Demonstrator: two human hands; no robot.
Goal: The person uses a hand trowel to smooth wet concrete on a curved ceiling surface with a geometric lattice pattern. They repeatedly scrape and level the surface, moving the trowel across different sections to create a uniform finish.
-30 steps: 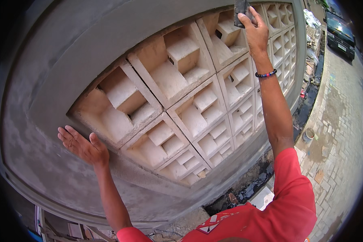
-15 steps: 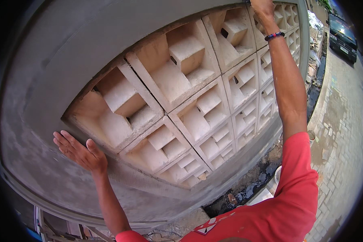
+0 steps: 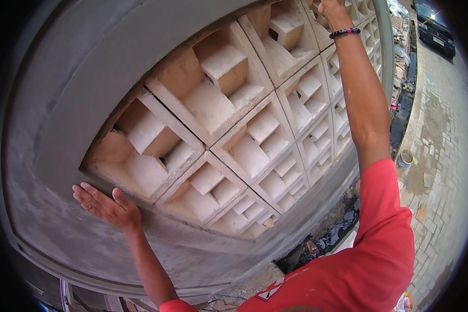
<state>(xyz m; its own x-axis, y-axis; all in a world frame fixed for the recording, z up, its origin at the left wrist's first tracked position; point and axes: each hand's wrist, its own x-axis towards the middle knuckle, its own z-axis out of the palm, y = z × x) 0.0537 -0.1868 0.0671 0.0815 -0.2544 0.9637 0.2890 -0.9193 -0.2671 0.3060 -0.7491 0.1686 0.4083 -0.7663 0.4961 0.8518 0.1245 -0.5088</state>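
My left hand (image 3: 108, 208) rests with fingers stretched out against the smooth grey plastered wall (image 3: 52, 171), just beside the lower left corner of the openwork block panel. That panel is made of pale concrete breeze blocks (image 3: 234, 73), set in rows with stepped hollows. My right arm reaches far up and across the panel, a dark beaded bracelet (image 3: 345, 33) at its wrist. At the top edge of the picture, my right hand (image 3: 334, 7) is partly cut off. Its visible fingers are curled, and whatever they hold lies out of sight.
A dark drainage ditch (image 3: 343, 218) with wet rubble runs along the wall's foot. To the right lies a paved street (image 3: 442, 156), with a bucket (image 3: 404, 158) near its edge. A dark car (image 3: 434, 28) stands at the far right.
The view has shifted a little, so the car and panel sit higher. My right hand has gone slightly farther up and left in the picture. My left hand stays against the wall.
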